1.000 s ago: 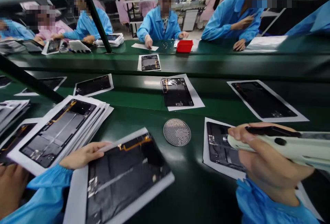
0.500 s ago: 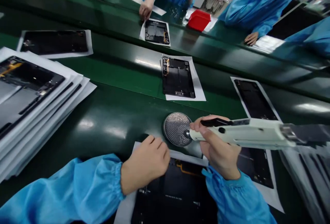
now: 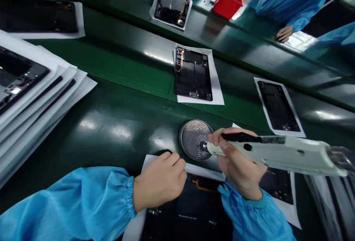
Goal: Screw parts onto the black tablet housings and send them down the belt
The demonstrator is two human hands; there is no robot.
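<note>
My right hand (image 3: 241, 163) is wrapped around a pale electric screwdriver (image 3: 294, 154) with a black lever along its side. The driver's tip reaches over a round metal dish (image 3: 196, 139) with a dimpled surface; whether it touches is unclear. My left hand (image 3: 163, 181) is closed with its fingers curled, above the upper left part of a black tablet housing (image 3: 191, 211). A dark edge shows just beyond its knuckles, and what its fingers hold, if anything, is hidden. The housing lies on a white sheet (image 3: 135, 222) in front of me and has an orange flex cable.
A stack of housings between white sheets (image 3: 63, 89) stands at left. More housings on paper lie along the green belt (image 3: 124, 67), one in the centre (image 3: 194, 74) and another at right (image 3: 279, 106). Across it are a red bin (image 3: 227, 4) and a co-worker's hand (image 3: 284, 33).
The view has shifted, and one co-worker's hands at the top have left it. Both my hands keep nearly the same pose, the screwdriver still at the dish.
</note>
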